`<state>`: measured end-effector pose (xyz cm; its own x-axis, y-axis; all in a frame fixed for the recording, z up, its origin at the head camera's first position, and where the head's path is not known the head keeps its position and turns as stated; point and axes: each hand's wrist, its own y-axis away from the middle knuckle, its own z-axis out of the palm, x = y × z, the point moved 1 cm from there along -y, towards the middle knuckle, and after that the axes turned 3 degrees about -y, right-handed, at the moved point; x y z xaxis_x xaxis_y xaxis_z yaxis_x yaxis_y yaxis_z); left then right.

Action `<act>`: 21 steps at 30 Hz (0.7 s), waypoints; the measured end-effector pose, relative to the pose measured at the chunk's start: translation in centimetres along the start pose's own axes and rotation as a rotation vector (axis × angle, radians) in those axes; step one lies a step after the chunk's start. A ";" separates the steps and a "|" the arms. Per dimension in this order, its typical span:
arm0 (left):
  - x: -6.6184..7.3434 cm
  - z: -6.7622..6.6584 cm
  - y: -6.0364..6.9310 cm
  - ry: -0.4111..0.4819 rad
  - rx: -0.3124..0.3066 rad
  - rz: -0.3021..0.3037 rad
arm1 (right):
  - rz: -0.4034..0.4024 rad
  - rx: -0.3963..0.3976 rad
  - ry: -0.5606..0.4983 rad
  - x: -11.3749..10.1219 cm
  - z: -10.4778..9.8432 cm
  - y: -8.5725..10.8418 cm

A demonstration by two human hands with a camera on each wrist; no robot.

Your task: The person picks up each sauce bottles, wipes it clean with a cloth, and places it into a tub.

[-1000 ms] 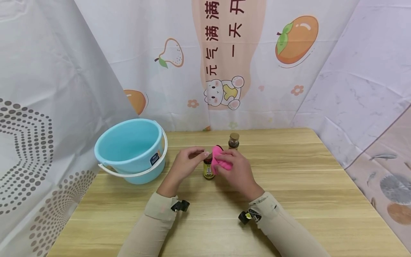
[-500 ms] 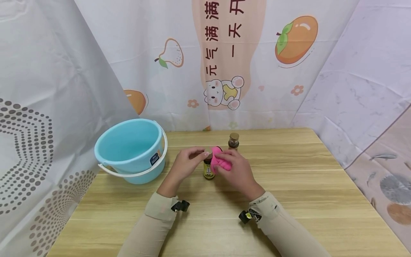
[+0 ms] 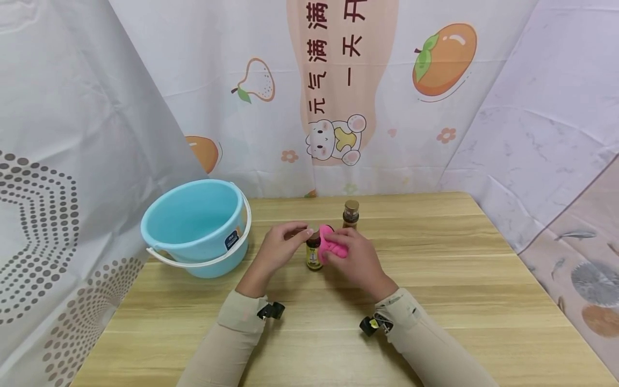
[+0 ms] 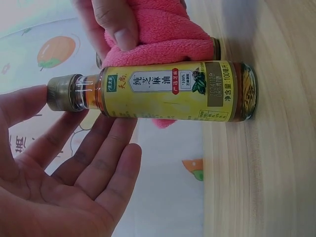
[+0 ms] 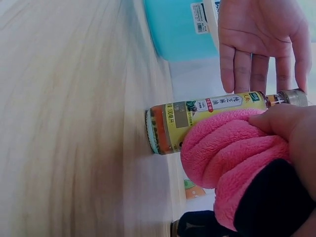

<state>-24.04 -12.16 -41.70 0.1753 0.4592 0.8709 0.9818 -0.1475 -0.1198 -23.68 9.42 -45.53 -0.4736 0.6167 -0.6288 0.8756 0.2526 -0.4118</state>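
Observation:
A small sesame oil bottle with a yellow label and metal cap stands upright on the table. My left hand steadies it near the top, thumb against the cap and the other fingers loosely extended along the neck and upper side. In my right hand is a bunched pink plush cloth with a dark patch, pressed to the bottle's right side. A second bottle with a gold-coloured cap stands behind the right hand, its lower part hidden.
A light blue bucket with a white handle stands at the table's left rear. The wooden table ends at a printed curtain behind, with more hanging cloth on both sides.
The pink cloth has slid slightly down the side of the bottle with my right hand. My left hand stays at the cap, and the bottle stays in place.

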 end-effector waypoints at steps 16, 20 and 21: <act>0.1 0.3 -0.1 -0.018 -0.029 -0.041 | 0.074 -0.115 0.058 0.5 0.4 0.2; 0.2 0.3 0.0 -0.013 -0.021 -0.046 | 0.064 -0.109 0.054 0.6 0.4 0.2; 0.2 0.3 0.0 -0.011 -0.019 -0.045 | 0.060 -0.104 0.050 0.5 0.4 0.2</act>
<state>-23.97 -11.82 -41.62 0.1318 0.4752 0.8700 0.9871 -0.1433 -0.0712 -23.79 9.51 -46.23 -0.4166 0.6692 -0.6153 0.9088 0.2885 -0.3015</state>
